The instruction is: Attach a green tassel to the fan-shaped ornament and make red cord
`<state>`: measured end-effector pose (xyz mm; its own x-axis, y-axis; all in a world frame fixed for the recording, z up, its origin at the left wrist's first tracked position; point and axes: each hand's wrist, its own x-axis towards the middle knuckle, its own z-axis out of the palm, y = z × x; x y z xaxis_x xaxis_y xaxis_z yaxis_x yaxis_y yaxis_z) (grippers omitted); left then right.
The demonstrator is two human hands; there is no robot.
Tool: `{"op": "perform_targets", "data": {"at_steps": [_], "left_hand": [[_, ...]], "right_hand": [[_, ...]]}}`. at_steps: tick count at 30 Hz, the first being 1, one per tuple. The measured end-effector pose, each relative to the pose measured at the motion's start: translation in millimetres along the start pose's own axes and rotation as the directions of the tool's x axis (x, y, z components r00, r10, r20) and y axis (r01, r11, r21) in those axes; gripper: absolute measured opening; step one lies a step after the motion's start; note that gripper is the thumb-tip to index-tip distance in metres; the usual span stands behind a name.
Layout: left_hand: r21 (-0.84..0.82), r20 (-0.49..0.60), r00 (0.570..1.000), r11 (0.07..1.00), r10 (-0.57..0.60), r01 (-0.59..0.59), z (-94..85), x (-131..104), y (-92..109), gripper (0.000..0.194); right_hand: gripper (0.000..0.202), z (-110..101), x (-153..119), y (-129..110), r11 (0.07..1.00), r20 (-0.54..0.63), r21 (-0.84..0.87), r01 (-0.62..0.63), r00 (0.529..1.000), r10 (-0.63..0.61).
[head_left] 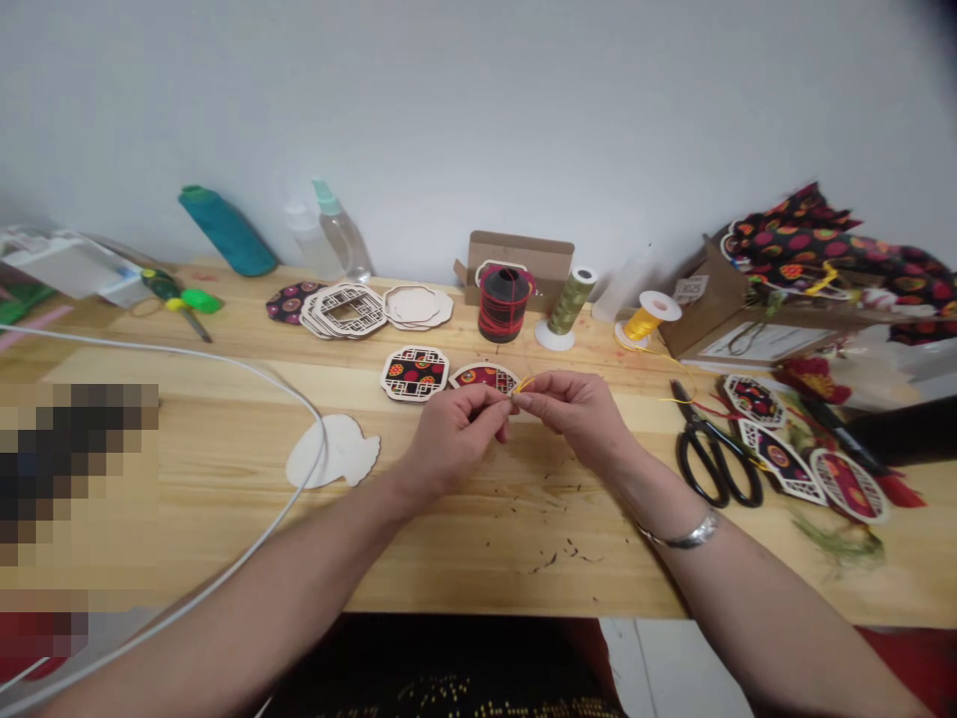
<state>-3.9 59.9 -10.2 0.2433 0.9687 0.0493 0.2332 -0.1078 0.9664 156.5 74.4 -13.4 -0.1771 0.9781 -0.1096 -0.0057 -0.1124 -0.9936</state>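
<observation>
left hand and right hand both pinch the yellow cord by the fan, probably that close cuz it's so thin, with scissors to the right, a spool farther back and a cable across the blank on the left, kinda in the way

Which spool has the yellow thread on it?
The rightmost spool, just left of the cardboard box. Only that one has yellow; the tall spool is green, and the dark spool is black and red.
</observation>
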Motion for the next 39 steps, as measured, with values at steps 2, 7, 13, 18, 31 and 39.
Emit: {"op": "perform_targets", "data": {"at_steps": [2, 7, 13, 18, 31, 39], "left_hand": [[-0.007, 0.002, 1.0, 1.0, -0.028, 0.028, 0.2, -0.5, 0.4, 0.023], [-0.262, 0.129, 0.985, 0.953, -0.118, 0.148, -0.9, 0.2, -2.7, 0.025], [-0.537, 0.206, 0.955, 0.792, -0.212, 0.291, 1.5, 3.8, -7.9, 0.029], [-0.324, -0.181, 0.981, 0.946, -0.062, 0.0, -1.3, 3.7, -4.8, 0.024], [-0.683, 0.334, 0.929, 0.638, -0.161, 0.356, 10.5, -0.9, -8.0, 0.025], [-0.694, 0.381, 0.902, 0.582, -0.203, 0.424, 9.4, 0.5, -5.4, 0.021]], "right_hand": [[0.019, 1.0, -0.8, -0.6, 1.0, -0.014, -0.006, 0.0, 1.0, 0.0], [0.02, 1.0, -2.4, -0.9, 0.998, 0.0, 0.065, -0.005, 1.0, 0.005], [0.021, -4.5, -2.6, -3.3, 0.994, 0.028, 0.112, -0.018, 1.0, 0.015], [0.019, -14.4, -6.9, -12.0, 0.991, 0.102, 0.131, 0.01, 0.995, -0.024], [0.016, -11.6, -7.9, -12.7, 0.998, 0.243, 0.02, 0.062, 0.968, -0.065], [0.011, -11.0, -5.4, -7.9, 0.994, 0.253, 0.088, 0.064, 0.964, -0.085]]}}
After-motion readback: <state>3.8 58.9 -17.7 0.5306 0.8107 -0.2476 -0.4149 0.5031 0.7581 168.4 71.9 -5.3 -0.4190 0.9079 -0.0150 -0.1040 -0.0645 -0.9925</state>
